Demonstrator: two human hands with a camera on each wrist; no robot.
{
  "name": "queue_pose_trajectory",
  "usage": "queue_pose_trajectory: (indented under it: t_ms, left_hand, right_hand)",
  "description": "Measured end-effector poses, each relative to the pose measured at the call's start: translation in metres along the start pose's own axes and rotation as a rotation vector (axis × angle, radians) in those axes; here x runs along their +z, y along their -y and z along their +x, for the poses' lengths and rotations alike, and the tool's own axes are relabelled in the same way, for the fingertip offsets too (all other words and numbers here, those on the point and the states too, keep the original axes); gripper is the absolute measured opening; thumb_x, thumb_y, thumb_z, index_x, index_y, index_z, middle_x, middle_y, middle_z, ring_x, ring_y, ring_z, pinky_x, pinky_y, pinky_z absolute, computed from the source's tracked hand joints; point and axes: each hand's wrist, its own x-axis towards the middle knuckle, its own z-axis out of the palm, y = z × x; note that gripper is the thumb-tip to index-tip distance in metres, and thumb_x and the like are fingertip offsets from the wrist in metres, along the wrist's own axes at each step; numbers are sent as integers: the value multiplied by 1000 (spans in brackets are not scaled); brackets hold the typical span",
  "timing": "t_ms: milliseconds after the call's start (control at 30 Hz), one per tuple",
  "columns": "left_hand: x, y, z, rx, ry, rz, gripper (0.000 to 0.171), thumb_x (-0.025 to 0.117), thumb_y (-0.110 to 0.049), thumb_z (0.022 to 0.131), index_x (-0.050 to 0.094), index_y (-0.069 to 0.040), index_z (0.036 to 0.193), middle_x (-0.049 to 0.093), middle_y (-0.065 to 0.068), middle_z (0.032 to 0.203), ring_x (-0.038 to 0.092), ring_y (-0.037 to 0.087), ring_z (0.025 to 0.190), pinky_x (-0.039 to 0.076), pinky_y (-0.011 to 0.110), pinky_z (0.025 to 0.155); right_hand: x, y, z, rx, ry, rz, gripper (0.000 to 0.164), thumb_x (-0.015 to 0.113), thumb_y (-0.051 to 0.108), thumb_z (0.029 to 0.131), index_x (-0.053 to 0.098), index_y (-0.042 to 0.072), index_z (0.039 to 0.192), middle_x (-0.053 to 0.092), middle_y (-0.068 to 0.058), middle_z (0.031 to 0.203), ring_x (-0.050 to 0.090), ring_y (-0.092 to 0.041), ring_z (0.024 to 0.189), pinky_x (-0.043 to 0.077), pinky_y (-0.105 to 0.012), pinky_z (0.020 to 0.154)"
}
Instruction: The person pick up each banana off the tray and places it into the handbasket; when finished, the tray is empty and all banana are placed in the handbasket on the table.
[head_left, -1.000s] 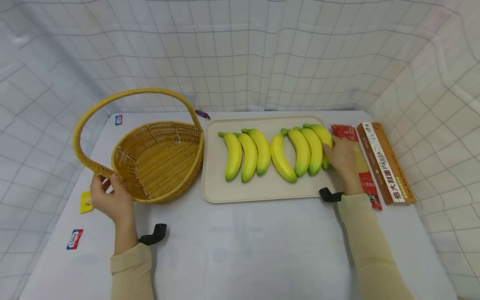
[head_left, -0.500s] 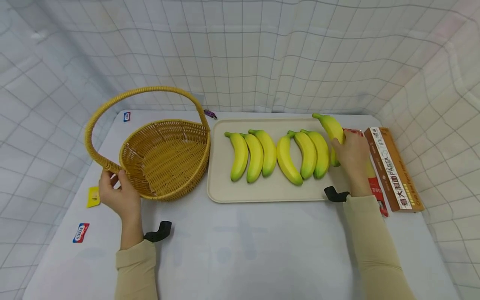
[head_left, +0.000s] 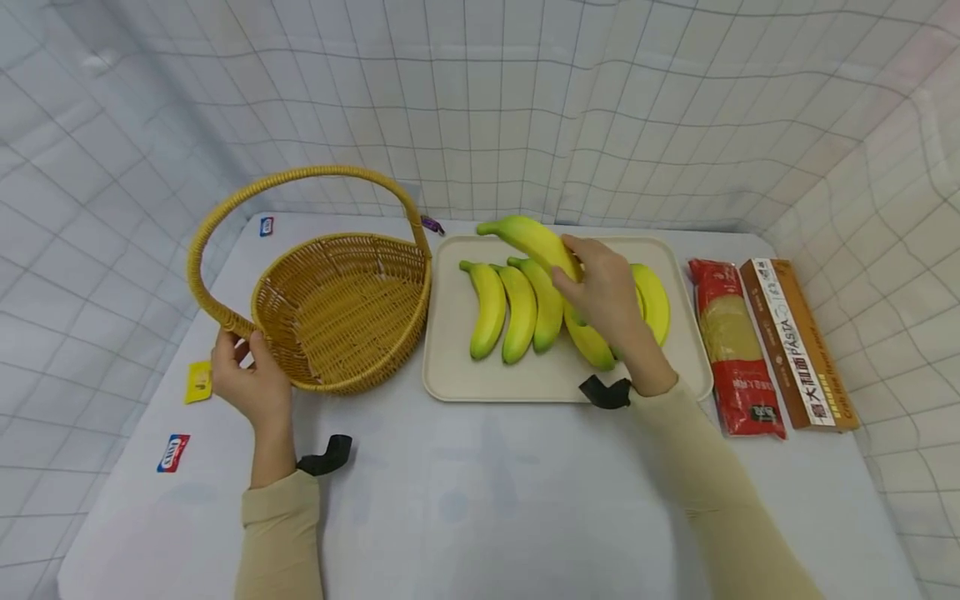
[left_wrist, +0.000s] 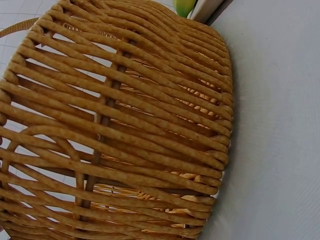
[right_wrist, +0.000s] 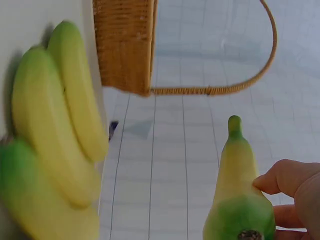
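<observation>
While your left hand [head_left: 257,382] pinches the basket [head_left: 411,333] by its handle [head_left: 300,173] at frame left, your right hand [head_left: 606,290] holds a banana [head_left: 531,238], fingers curled round it, above the tray [head_left: 510,387], upper centre of frame.

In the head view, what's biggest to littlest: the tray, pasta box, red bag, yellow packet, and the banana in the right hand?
1. Tray
2. Pasta box and red bag: too alike to rank
3. Banana in the right hand, partly covered
4. Yellow packet
</observation>
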Motion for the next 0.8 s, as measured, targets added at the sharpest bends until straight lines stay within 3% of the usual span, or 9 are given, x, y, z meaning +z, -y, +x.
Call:
queue_pose_trajectory:
  t_ms: [133,367,567,800]
  left_hand:
    - [0,2,1,0,0,1,29,56,-19,99,66,-13,125,65,3,115,52,-3,95,45,17,77]
    - [-1,-2,-1,11,7,-10,28,56,-22,99,67,-15,123,65,2,113,54,-1,95,46,17,76]
    - [-3,-3,-1,22,6,-13,28,55,-22,99,67,-16,124,65,5,113,56,1,95,46,16,75]
    - [-3,0,-2,21,19,-12,30,54,-24,100,65,-18,127,64,7,115,56,1,96,47,16,77]
  right_hand:
    - [31,40,16,-111,45,98,42,63,14,89,61,-5,126,68,-20,117,64,-28,93,54,-39,80]
    - [85,92,40,-241,111,198,42,62,17,90,60,-1,128,68,-14,118,58,-21,87,49,-31,76]
    - [124,116,59,-255,152,251,43,60,18,92,59,1,131,67,-11,122,55,-17,86,46,-26,75]
    - [157,129,76,-244,206,270,44,59,19,92,58,5,134,65,-9,127,55,-15,90,43,-21,74]
